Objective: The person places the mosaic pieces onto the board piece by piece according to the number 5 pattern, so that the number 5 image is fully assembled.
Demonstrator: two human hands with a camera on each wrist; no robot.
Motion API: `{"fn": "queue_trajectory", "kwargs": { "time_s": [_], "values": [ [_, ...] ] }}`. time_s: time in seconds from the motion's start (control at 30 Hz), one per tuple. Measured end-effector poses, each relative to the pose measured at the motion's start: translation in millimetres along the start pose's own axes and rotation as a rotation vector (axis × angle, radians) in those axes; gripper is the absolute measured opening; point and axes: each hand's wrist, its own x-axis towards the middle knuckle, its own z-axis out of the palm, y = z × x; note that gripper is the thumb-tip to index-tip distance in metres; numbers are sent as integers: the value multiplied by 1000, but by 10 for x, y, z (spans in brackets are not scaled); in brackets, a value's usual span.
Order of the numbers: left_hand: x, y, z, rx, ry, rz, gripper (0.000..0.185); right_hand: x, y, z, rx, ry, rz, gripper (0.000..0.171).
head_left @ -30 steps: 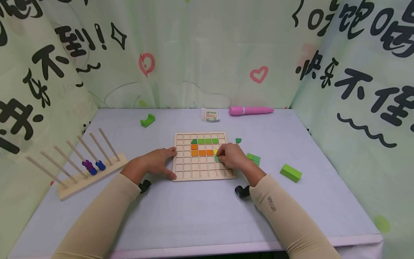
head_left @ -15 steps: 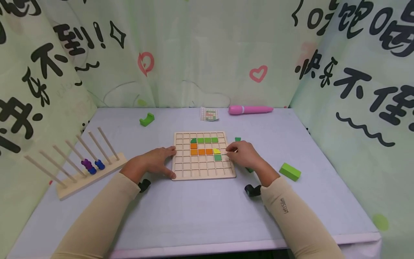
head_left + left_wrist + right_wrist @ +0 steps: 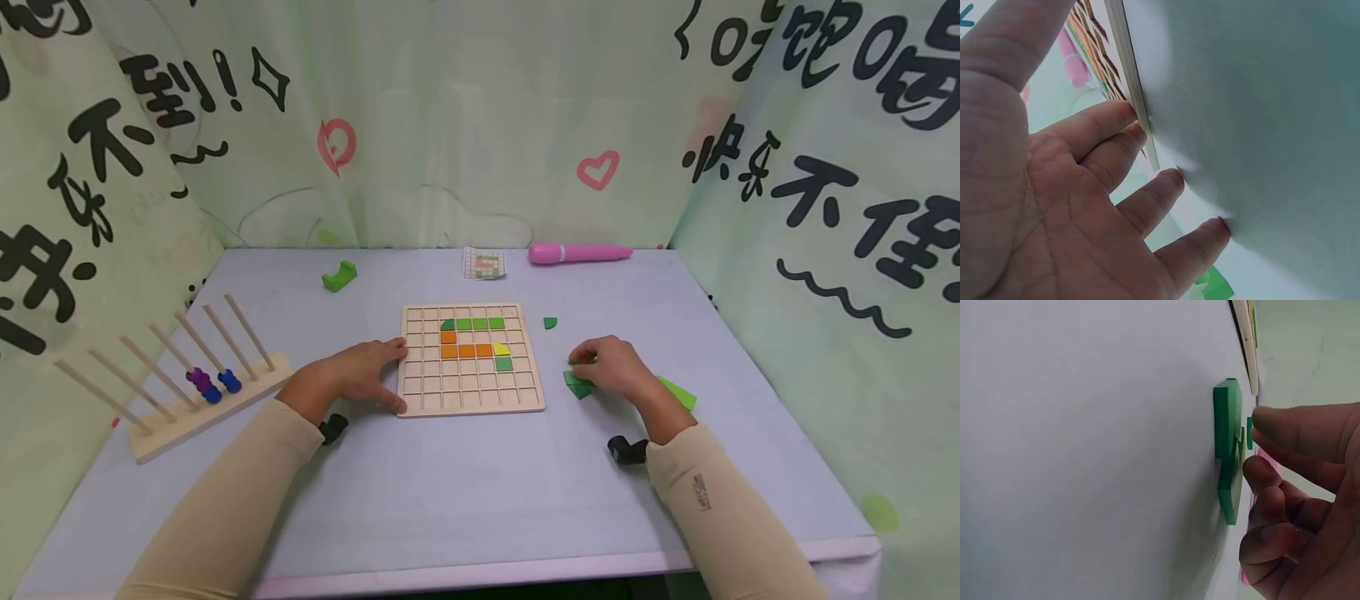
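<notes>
A wooden grid board (image 3: 427,392) lies on the table with green, orange and yellow tiles set in its squares. My left hand (image 3: 365,375) rests at the board's left side, fingers spread. In the left wrist view, fingertips (image 3: 1127,111) touch the board's edge (image 3: 1129,56). My right hand (image 3: 615,367) is over a small cluster of green tiles (image 3: 577,385), right of the board. The right wrist view has its thumb and fingers (image 3: 1266,506) bent beside these green tiles (image 3: 1227,419), with nothing visibly held. Part of the cluster is hidden behind the hand.
A wooden peg rack (image 3: 217,408) with purple and blue beads stands left. Behind the board lie a pattern card (image 3: 484,264), a pink pen-like stick (image 3: 581,253) and a green notched block (image 3: 340,277). A rounded green tile (image 3: 551,322) and a green block (image 3: 678,393) lie right.
My right hand has moved from the board to the right, over the green tiles. A green tile below the yellow one on the board is now uncovered. The left hand stays put.
</notes>
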Motion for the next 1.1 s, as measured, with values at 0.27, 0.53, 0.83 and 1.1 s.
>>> {"fn": "queue_trajectory", "kwargs": {
  "time_s": [0.27, 0.53, 0.83, 1.1],
  "values": [
    [0, -4, -9, -2, 3, 6, 106, -54, -19, 58, -91, -25, -67, 27],
    [-3, -22, -1, -4, -7, 2, 106, -80, -51, 92, -104, -41, -70, 24],
    [-15, 1, 3, -2, -11, 1, 106, -106, -57, 88, -78, -25, -29, 18],
    [-36, 14, -7, -10, -13, 1, 105, -109, -60, 101, -67, -7, -29, 17]
  ]
}}
